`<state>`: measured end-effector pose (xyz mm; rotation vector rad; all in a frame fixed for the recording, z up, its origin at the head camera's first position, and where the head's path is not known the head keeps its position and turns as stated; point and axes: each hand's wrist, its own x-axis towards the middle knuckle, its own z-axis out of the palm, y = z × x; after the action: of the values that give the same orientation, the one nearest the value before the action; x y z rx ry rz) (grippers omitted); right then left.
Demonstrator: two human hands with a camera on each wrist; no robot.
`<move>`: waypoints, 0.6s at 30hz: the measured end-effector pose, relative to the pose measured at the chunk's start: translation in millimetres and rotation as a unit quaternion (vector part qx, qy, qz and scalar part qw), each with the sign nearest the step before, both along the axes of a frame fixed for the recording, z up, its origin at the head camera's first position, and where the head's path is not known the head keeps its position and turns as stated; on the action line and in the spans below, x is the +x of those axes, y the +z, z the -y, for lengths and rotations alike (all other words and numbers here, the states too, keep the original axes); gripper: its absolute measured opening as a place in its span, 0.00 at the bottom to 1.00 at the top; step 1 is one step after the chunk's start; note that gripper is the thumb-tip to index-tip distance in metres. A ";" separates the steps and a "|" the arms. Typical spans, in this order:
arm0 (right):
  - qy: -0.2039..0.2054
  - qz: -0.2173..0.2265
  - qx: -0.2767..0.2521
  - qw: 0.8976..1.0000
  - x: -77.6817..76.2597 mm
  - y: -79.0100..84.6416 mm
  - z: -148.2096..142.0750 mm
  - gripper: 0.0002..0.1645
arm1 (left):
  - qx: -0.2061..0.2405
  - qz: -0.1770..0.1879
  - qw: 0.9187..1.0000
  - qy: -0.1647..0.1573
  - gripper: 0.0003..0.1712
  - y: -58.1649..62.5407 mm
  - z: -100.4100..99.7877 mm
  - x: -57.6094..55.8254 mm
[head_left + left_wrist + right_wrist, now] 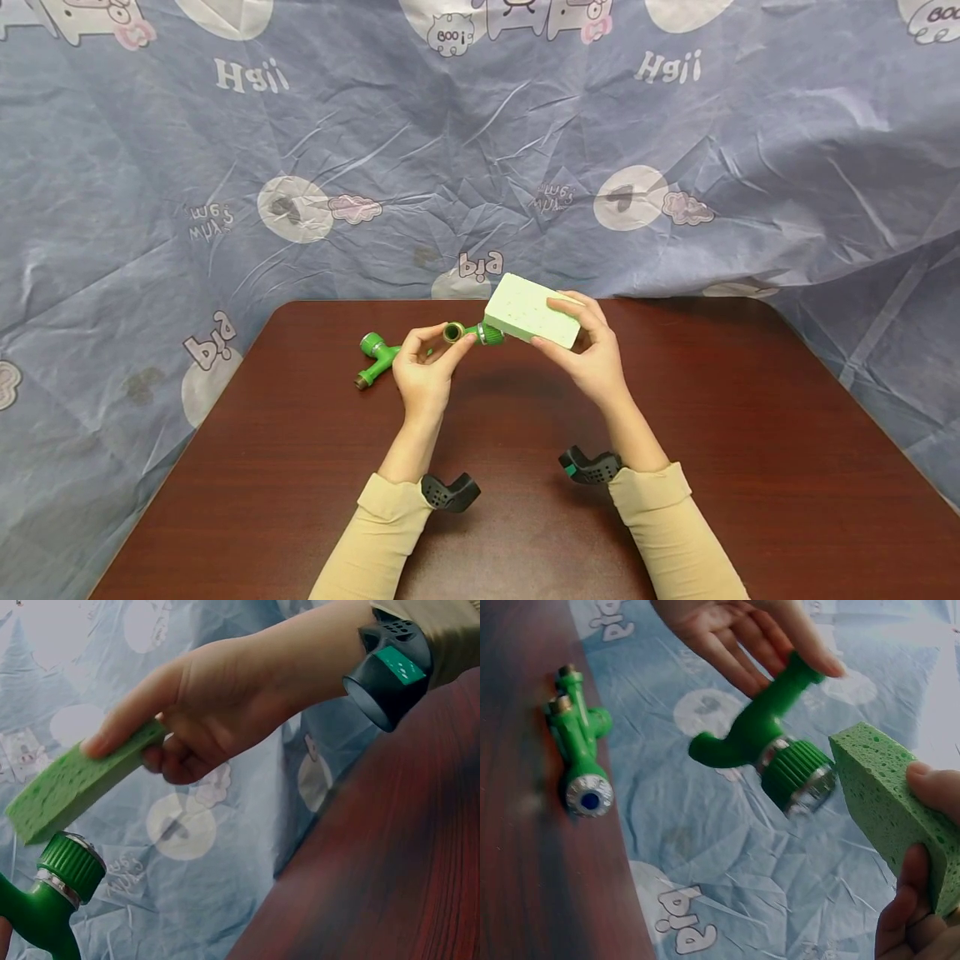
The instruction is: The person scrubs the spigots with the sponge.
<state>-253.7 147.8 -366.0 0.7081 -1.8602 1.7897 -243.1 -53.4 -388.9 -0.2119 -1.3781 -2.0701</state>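
Observation:
My left hand (422, 379) holds a green tap (746, 727) near its inlet end, thumb and fingers around it. The tap's ribbed knob (73, 864) with silver trim points toward the right hand. A light green sponge block (523, 308) is in my right hand (597, 358), gripped at one end between thumb and fingers. Its free end (851, 742) is right at the tap's knob. Both hands are raised above the table. In the left wrist view, only a sliver of the left hand shows at the edge.
More green taps with brass threaded ends (577, 746) lie on the dark brown table (300, 467), left of the hands; the left hand partly hides them in the head view. Behind the table hangs a wrinkled blue-grey printed cloth (450, 150). Black wrist cameras (450, 493) sit at both cuffs.

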 end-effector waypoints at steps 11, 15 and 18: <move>-0.021 -0.002 0.115 0.993 21.6 10.8 23.5 0.29 | -0.070 0.021 0.996 0.058 0.18 22.4 -1.0 18.9; -0.019 -0.011 0.124 0.992 21.3 12.0 20.7 0.29 | -0.063 0.028 0.996 0.061 0.18 23.7 1.9 19.3; -0.042 -0.009 0.118 0.992 20.0 13.9 16.5 0.29 | -0.063 0.033 0.995 0.069 0.18 23.8 3.9 18.8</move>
<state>-233.7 131.3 -352.1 0.7141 -2.0788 1.5227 -224.3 -57.2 -365.1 -0.0994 -1.5209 -1.8942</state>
